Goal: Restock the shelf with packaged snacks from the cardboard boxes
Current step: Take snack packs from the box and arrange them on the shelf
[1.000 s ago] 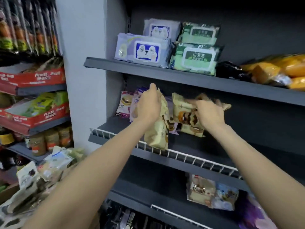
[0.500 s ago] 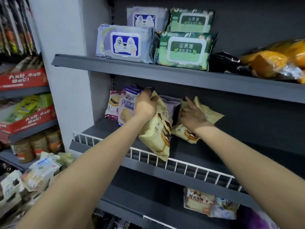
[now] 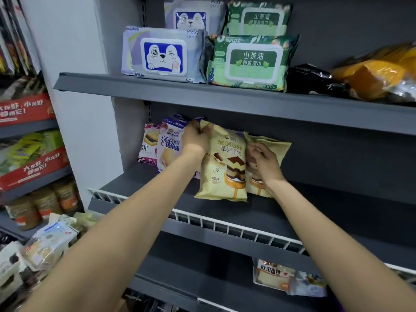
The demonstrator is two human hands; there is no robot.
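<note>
Left hand [image 3: 195, 138]: pinches top of mousse bag [image 3: 222, 167], upright mid-shelf [image 3: 292, 212].
Right hand [image 3: 262, 162]: grips second bag [image 3: 273, 149] just beside.
Left neighbours: purple bags [image 3: 167, 147].
Front edge: wire rail [image 3: 225, 226].

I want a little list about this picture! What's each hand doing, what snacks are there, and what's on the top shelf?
left hand: left hand pinches the top edge of the front mousse bag
right hand: right hand grips the second yellow bag behind it
bags' place: standing on the middle shelf
neighbours: purple snack packs to the left
top shelf: blue wipes pack and green wipes pack
</note>
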